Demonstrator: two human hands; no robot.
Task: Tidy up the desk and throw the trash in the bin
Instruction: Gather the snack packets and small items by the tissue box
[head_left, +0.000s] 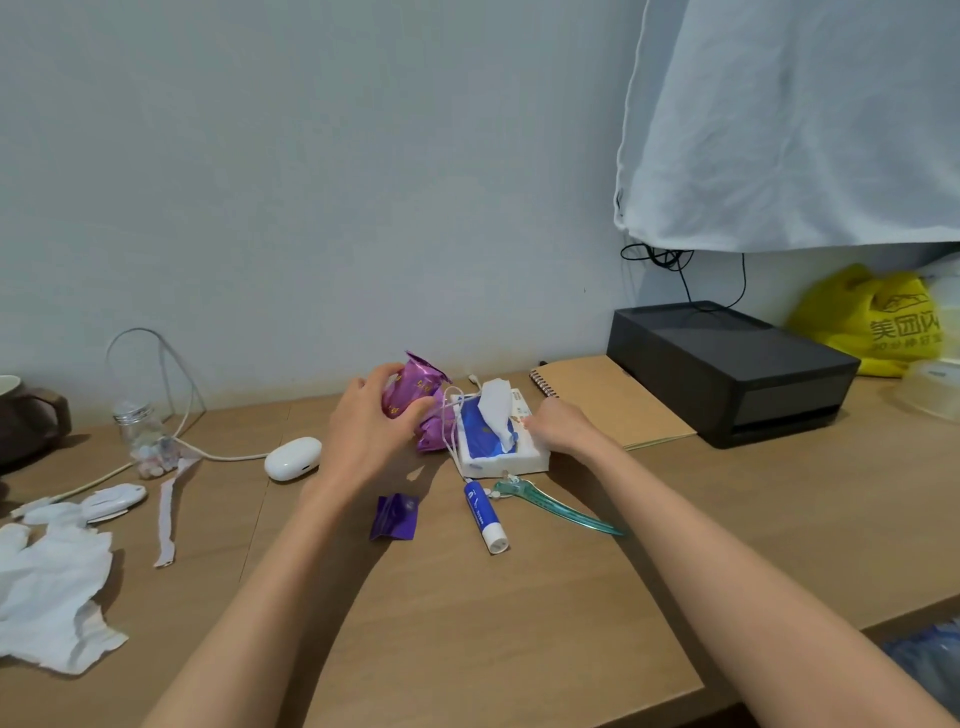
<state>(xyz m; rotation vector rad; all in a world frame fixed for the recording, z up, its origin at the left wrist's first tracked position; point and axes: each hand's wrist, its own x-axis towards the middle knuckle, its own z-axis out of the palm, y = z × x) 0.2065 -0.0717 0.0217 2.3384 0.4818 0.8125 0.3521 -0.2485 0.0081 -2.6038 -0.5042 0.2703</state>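
At mid-back of the light wooden desk (519, 623), left hand (374, 415) grips a purple crinkly foil packet (418, 382), fingers curled round its left side, thumb across the front. The packet sits just left of a soft white-and-blue tissue pack (493, 462) and seems to touch it. Right hand (558, 428) is on the pack's right edge; fingers mostly hidden, so cannot tell if it pinches the pack or only presses it down. Step looks like clearing the packet away while steadying the pack. A thin white cable (451, 415) loops over the pack's left edge, right against the packet, so lift the packet up and left, slowly, or the cable may snag and drag the pack. Right hand's weight should be on the pack until the packet is free. Foil looks light and slippery; a firm wrap beats a fingertip pinch. Likely trash yet to go: small flat purple wrapper (395, 517) nearer the front, crumpled white paper tissues (47, 592) far left. Bin not in view, so the route to it can't be judged.
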